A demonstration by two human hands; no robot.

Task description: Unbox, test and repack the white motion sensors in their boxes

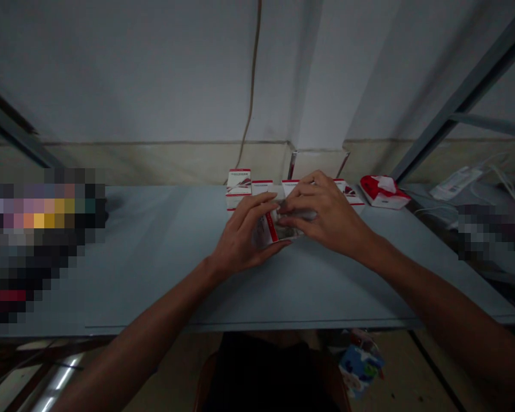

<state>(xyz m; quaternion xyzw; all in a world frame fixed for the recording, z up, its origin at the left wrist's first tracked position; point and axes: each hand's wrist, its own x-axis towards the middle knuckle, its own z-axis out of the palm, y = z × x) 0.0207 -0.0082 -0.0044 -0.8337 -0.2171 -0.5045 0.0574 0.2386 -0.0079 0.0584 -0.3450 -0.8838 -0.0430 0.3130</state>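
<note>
The left hand point(242, 237) and right hand point(326, 214) are close together, half curled and clamped on a small white box point(269, 233) with a red stripe. The left wraps its near side, and the right spreads over its top and far end (the print is too dim to read). The box is near the middle of the table point(146, 274), though whether it touches the surface is hard to tell. More boxes point(239, 189) line the far edge, and a red-and-white packet point(384, 193) lies near the far right corner.
</note>
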